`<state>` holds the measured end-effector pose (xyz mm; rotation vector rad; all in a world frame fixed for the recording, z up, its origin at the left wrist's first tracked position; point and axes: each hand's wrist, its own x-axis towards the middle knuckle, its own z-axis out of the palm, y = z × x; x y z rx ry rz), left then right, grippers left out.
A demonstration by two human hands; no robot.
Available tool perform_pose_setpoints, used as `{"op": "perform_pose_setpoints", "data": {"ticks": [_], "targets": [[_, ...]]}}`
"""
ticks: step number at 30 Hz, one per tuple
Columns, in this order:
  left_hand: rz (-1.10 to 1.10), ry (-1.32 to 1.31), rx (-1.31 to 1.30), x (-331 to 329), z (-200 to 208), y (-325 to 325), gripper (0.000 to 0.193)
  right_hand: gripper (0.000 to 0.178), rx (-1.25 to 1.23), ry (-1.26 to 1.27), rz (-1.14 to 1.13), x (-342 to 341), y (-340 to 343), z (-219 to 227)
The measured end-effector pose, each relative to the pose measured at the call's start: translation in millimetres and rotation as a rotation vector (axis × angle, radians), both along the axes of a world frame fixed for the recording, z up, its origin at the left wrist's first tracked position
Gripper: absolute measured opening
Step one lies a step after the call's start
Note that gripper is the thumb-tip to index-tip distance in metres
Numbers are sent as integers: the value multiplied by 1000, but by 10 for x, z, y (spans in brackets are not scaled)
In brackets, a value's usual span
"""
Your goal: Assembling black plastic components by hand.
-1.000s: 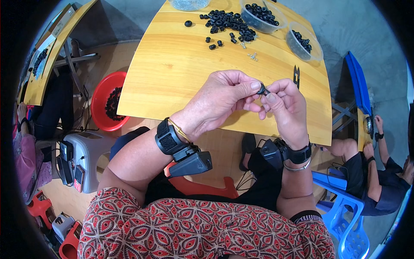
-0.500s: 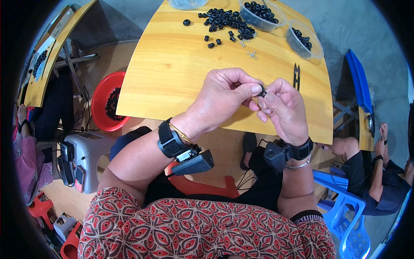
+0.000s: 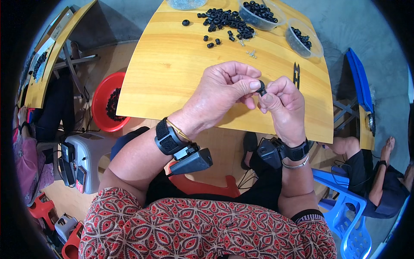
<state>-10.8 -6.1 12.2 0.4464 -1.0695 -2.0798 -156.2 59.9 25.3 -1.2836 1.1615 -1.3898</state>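
Observation:
Above the near edge of the wooden table [image 3: 164, 82], both my hands meet around a small black part [image 3: 261, 89], round at one end with a narrower stub. My left hand [image 3: 222, 88] pinches its round end between thumb and forefinger. My right hand [image 3: 284, 103] closes thumb and fingertips on the lower end, partly hiding it. Thread snips [image 3: 296, 75] with dark blades lie just beyond my right hand. Farther off is a pile of small black parts [image 3: 224, 19], with several loose ones on its near side and tiny clear pieces [image 3: 251, 54] close by.
Two clear plastic bowls [image 3: 304, 49] of black parts stand at the far right of the table. A red basin [image 3: 97, 108] with black parts is on the floor at left. People sit at other tables on both sides; a blue chair [image 3: 345, 207] stands at right.
My left hand has tilted and its fingers have straightened a little, so more of the black part shows. My right hand has shifted slightly left. The person at right has moved an arm.

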Motion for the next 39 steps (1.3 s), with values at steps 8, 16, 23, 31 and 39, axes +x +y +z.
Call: {"op": "perform_pose_setpoints", "data": {"ticks": [8,16,23,31,39], "targets": [[31,-27,-76,-11,-17,27,9,13,-95,107,-27,-8,5,-32],[71,-68,-200,2,-7,20,11,13,-130,145,-58,28,3,-39],[-5,-129,-375,53,58,-43,19,12,-116,34,-17,-40,-1,-53],[-45,-123,-381,85,97,-41,21,13,-86,-141,34,-19,9,-78],[39,-162,-445,78,56,-37,24,11,-78,-81,-33,65,24,-9]]}}
